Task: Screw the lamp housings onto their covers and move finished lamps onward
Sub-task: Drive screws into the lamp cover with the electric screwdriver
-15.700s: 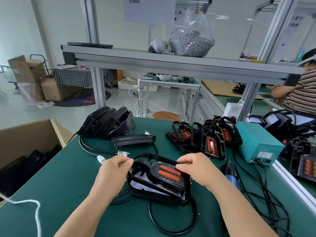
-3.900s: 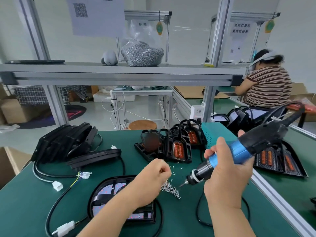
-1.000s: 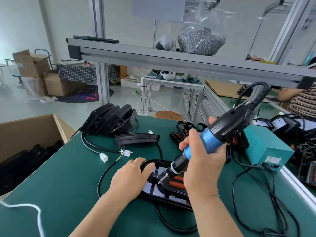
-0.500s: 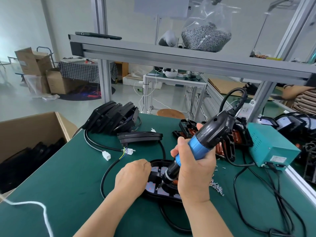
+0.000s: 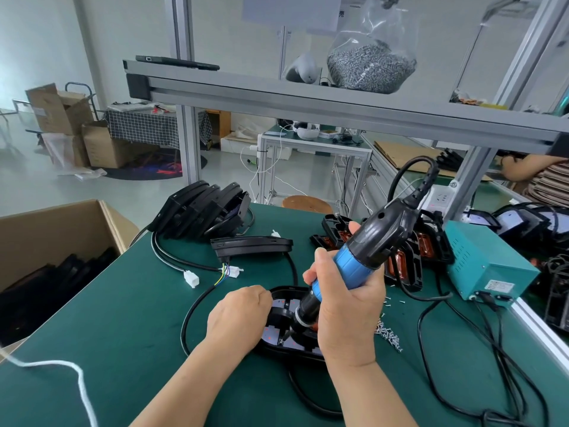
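A black lamp (image 5: 284,306) lies flat on the green table (image 5: 129,328) in front of me, partly hidden by both hands. My left hand (image 5: 238,317) rests closed on the lamp's left rim and holds it down. My right hand (image 5: 348,306) grips a blue and black electric screwdriver (image 5: 363,257), tilted, with its bit down on the lamp's inner face. A small heap of loose screws (image 5: 388,334) lies just right of the lamp.
Finished black lamps (image 5: 203,211) lean in a row at the back left, one more lamp (image 5: 252,245) lies in front of them. Open housings (image 5: 409,254) stand behind the screwdriver. A teal power box (image 5: 486,266) sits right, a cardboard box (image 5: 52,241) left. Cables trail across the table.
The screwdriver has come down from above the lamp and its bit now presses on the lamp's left inner part. My left hand has closed on the rim.
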`<state>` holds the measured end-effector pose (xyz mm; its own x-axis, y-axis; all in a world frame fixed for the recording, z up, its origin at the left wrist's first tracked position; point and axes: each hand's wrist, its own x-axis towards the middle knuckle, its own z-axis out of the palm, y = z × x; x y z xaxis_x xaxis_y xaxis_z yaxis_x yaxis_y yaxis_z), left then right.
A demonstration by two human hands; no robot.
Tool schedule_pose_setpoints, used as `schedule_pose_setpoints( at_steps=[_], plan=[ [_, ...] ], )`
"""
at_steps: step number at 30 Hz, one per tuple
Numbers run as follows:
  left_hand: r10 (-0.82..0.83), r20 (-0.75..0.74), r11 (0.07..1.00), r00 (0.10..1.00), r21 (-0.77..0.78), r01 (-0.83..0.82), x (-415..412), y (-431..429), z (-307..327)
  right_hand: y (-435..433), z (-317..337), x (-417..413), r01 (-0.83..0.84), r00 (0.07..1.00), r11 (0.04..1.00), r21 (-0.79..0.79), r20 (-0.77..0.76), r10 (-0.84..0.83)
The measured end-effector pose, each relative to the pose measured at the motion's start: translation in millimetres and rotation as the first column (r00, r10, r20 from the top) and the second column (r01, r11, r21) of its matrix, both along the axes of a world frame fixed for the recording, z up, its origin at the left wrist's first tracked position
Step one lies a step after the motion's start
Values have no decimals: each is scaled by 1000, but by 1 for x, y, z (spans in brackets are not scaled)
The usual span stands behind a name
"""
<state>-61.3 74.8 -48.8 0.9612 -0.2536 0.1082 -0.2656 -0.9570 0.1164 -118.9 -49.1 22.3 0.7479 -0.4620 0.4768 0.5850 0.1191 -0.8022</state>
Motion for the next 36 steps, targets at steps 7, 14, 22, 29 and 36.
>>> schedule_pose_setpoints(
  at_steps=[7,14,22,29,36],
  plan=[
    [7,2,1000,1000,-10,-7,-2,-1,1,4,-8,1,1,999,1000,-23,-39,-2],
    [4,4,999,1000,32,-4,1,-2,0,7,-6,0,-14,1000,999,-39,-19,13],
    [32,-59,999,998,12,-31,0,-3,5,6,-11,0,-12,999,999,-50,-37,10],
    [103,-132,983,986,-138,-121,0,-8,8,5,-15,1,-47,998,997,-55,-39,45],
    [192,-232,868,954,-414,-275,-6,-8,11,-16,-13,9,25,996,997,79,-88,-18]
  ],
)
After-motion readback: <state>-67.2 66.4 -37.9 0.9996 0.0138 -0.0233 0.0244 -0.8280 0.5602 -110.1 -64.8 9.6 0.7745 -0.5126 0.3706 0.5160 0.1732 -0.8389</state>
